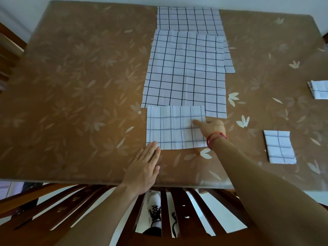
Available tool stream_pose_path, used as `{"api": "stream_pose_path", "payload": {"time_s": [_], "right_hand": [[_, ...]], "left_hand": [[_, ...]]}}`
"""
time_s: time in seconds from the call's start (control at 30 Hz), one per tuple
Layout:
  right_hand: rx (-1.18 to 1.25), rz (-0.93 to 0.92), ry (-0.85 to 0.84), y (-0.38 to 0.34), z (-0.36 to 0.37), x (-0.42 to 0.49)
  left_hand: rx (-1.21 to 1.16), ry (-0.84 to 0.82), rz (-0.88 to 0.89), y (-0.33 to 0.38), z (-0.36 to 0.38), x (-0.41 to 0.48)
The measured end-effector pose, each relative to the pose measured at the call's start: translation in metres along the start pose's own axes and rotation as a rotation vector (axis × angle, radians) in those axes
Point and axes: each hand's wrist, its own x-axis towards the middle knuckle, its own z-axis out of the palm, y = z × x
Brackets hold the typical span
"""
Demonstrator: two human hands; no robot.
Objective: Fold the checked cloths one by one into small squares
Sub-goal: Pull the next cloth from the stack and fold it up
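1. I see a big brown table [71, 86] with pale leaf shapes on its cover.
2. A dark wooden chair [193, 210] stands at the near edge of the table, right below me.
3. A large open checked cloth [184, 68] lies flat in the middle of the table. It lies on top of another one, which peeks out on its right side.
4. A far checked cloth [188, 17] lies flat at the far edge, partly under the large one.
5. The half-folded cloth [174, 128] lies by the near edge and covers the near end of the large one.
6. My left hand [143, 167] is flat with straight fingers. Its fingertips press the near left corner of the half-folded cloth.
7. My right hand [212, 126] rests on the right edge of that cloth. One finger lies stretched out on top. The other fingers are hidden, so I cannot tell if they pinch the cloth.
8. A small folded square [279, 147] sits near the right edge, well apart from my hands.
9. Another folded piece [319, 89] sits right at the right edge, farther away.
10. A red string band [216, 136] goes around my right wrist.
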Motion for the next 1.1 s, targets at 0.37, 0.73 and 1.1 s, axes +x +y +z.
{"api": "stream_pose_path", "payload": {"time_s": [0.37,0.73,1.1], "right_hand": [[0.044,-0.086,0.056,0.005,-0.009,-0.011],[0.392,0.168,0.21,0.04,-0.008,-0.029],[0.841,0.359,-0.25,0.049,0.004,-0.089]], "left_hand": [[-0.099,0.03,-0.035,0.005,-0.01,0.003],[-0.081,0.1,0.028,0.026,-0.024,0.023],[-0.126,0.138,0.075,0.037,-0.021,0.043]]}}
